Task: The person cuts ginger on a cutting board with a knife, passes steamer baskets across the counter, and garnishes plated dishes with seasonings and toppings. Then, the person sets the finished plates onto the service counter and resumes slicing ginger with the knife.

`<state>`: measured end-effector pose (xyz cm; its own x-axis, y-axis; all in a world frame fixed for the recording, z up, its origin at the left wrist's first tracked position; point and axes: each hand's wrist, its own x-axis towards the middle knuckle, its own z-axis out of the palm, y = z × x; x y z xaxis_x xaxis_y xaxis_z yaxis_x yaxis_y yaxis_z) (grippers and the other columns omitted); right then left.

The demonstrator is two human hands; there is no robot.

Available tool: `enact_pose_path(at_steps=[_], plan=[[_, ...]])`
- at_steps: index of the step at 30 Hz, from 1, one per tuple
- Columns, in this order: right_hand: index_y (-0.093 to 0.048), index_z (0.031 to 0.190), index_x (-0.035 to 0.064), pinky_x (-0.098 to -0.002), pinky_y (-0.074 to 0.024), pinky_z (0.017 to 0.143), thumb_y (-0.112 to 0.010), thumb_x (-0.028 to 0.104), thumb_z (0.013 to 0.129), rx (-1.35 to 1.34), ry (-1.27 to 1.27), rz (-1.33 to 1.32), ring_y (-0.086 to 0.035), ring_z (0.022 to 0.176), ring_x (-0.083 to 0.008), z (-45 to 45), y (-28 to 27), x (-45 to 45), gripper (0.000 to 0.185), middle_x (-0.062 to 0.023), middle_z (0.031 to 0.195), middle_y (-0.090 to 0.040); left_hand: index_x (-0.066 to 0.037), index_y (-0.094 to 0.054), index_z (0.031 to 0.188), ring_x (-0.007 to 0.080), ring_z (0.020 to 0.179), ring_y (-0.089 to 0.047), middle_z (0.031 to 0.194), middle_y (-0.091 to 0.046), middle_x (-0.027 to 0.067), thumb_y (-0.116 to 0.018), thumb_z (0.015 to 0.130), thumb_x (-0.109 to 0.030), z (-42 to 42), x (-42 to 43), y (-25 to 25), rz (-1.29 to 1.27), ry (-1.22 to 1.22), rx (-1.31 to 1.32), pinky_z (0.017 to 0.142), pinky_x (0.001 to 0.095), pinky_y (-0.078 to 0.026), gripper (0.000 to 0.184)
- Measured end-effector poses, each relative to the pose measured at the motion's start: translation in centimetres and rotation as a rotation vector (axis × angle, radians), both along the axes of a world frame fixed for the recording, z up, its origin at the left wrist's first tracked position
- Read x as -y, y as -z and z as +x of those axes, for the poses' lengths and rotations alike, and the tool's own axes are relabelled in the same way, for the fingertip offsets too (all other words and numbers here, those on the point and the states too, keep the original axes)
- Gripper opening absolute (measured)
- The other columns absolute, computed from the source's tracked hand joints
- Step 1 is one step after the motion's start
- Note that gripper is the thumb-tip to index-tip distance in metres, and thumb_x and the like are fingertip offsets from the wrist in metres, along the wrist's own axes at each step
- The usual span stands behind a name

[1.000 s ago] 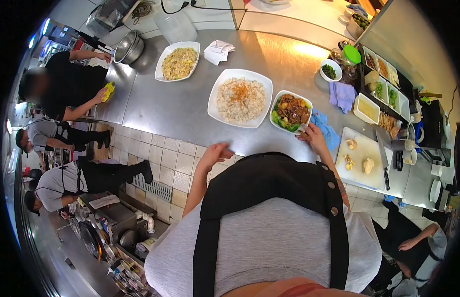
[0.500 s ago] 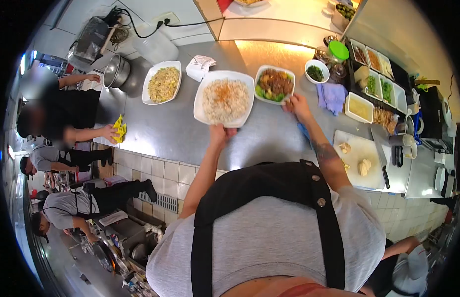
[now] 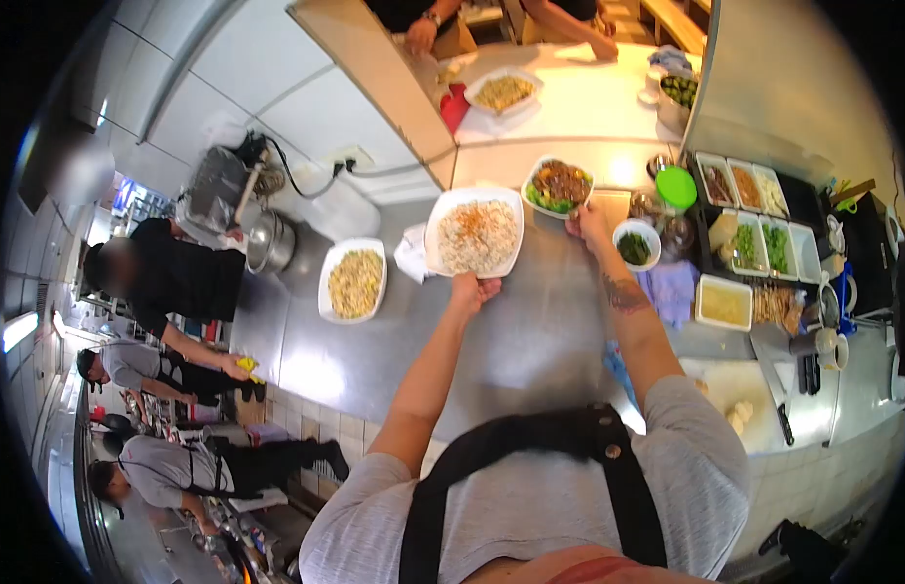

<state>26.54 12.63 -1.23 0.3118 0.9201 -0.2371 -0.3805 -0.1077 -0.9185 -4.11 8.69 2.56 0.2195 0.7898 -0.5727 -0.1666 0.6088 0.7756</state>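
My left hand (image 3: 475,289) grips the near edge of a square white bowl (image 3: 432,238), its thumb and fingers closed on the rim. The bowl holds rice with an orange topping. Closed on the near right rim of a smaller white bowl (image 3: 545,207) is my right hand (image 3: 586,224). That bowl, filled with browned meat and green vegetables, is at the pass window's ledge (image 3: 608,156). Left of the rice bowl, another white bowl (image 3: 324,292) of yellowish fried rice stands on the steel counter (image 3: 414,360). White paper (image 3: 410,255) lies partly behind the rice bowl.
Right of my right arm are a bowl of chopped greens (image 3: 634,248), a purple cloth (image 3: 669,292), ingredient trays (image 3: 808,258) and a knife (image 3: 776,389) by a cutting board. Another bowl (image 3: 506,92) stands beyond the window, near other people's hands. Co-workers stand at the left.
Both hands have pushed their bowls forward, toward the pass window. The view has tilted up, showing more beyond the window. The co-worker in black has shifted at the left.
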Motion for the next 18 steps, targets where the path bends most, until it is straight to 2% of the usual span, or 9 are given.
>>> enact_pose_path(at_steps=[2,4,6,10,11,13,14,16,18], plan=[[-0.053,0.091,0.0015,-0.0269,-0.0489,0.046,-0.044,0.019,0.093,0.230,0.108,-0.066,-0.058,0.055,-0.0174,0.3,-0.1,-1.1,0.020,-0.0073,0.068,-0.058,-0.009,-0.054,0.109,0.0178,0.064,-0.063,0.077,-0.063,0.0082,-0.032,0.094,-0.028,1.2,-2.9,-0.5,0.038,0.056,-0.001,0.063,0.0397,-0.054,0.033],[-0.054,0.095,0.0023,-0.0294,-0.0489,0.048,-0.047,0.021,0.091,0.157,0.226,-0.002,-0.059,0.057,-0.0177,1.0,4.3,-4.0,0.021,-0.0097,0.069,-0.059,-0.012,-0.055,0.108,0.0177,0.064,-0.063,0.082,-0.064,0.0085,-0.031,0.094,-0.027,2.3,-5.5,-0.6,0.016,0.088,-0.059,0.060,0.0383,-0.054,0.032],[-0.053,0.095,0.0000,-0.0284,-0.0502,0.048,-0.047,0.022,0.092,-0.116,0.122,0.012,-0.061,0.061,-0.0228,1.4,2.8,-2.9,0.023,-0.0118,0.077,-0.061,-0.014,-0.054,0.111,0.0183,0.069,-0.063,0.088,-0.065,0.0095,-0.032,0.094,-0.028,2.5,-7.6,-0.7,-0.014,0.135,-0.116,0.062,0.0385,-0.054,0.031],[-0.053,0.099,0.0011,-0.0325,-0.0524,0.064,-0.043,0.019,0.093,-0.488,0.395,0.021,-0.060,0.074,-0.0237,-1.7,0.1,0.6,0.021,-0.0151,0.087,-0.060,-0.010,-0.045,0.126,0.0214,0.087,-0.062,0.107,-0.059,0.0140,-0.041,0.093,-0.033,3.9,-5.9,-2.8,0.008,0.142,-0.197,0.076,0.0426,-0.050,0.040],[-0.053,0.101,0.0014,-0.0329,-0.0522,0.065,-0.044,0.019,0.093,-0.427,0.290,-0.002,-0.060,0.075,-0.0232,-2.5,0.5,1.8,0.021,-0.0149,0.088,-0.060,-0.008,-0.041,0.130,0.0224,0.092,-0.061,0.113,-0.057,0.0154,-0.044,0.092,-0.035,3.9,-4.3,-3.5,0.050,0.106,-0.212,0.079,0.0437,-0.048,0.046],[-0.053,0.104,0.0020,-0.0338,-0.0519,0.067,-0.047,0.020,0.092,-0.306,0.088,-0.058,-0.060,0.076,-0.0224,-4.1,1.4,3.7,0.022,-0.0146,0.091,-0.059,-0.003,-0.033,0.134,0.0259,0.102,-0.056,0.122,-0.049,0.0175,-0.047,0.091,-0.035,2.1,-4.1,1.7,0.413,0.150,-0.397,0.086,0.0436,-0.045,0.056],[-0.054,0.104,0.0022,-0.0333,-0.0516,0.067,-0.049,0.019,0.091,-0.255,-0.009,-0.091,-0.060,0.076,-0.0215,-4.8,0.2,4.6,0.022,-0.0137,0.089,-0.059,-0.001,-0.029,0.136,0.0276,0.107,-0.054,0.127,-0.045,0.0186,-0.049,0.090,-0.035,1.1,-3.4,4.0,0.593,0.172,-0.484,0.089,0.0435,-0.043,0.061],[-0.055,0.104,0.0027,-0.0322,-0.0511,0.065,-0.052,0.018,0.090,-0.153,-0.204,-0.163,-0.059,0.076,-0.0197,-5.9,-4.1,6.8,0.021,-0.0119,0.087,-0.060,0.003,-0.029,0.135,0.0318,0.117,-0.045,0.132,-0.040,0.0192,-0.052,0.088,-0.034,-1.1,2.6,3.4,1.002,0.157,-0.827,0.098,0.0417,-0.034,0.064],[-0.058,0.099,0.0026,-0.0290,-0.0494,0.062,-0.055,0.016,0.087,0.458,-0.289,-0.001,-0.058,0.069,-0.0168,-5.0,-8.7,5.7,0.018,-0.0075,0.081,-0.061,0.001,-0.032,0.134,0.0336,0.124,-0.036,0.132,-0.040,0.0195,-0.053,0.086,-0.030,-3.6,9.5,1.9,1.091,0.280,-1.114,0.104,0.0428,-0.026,0.061]])
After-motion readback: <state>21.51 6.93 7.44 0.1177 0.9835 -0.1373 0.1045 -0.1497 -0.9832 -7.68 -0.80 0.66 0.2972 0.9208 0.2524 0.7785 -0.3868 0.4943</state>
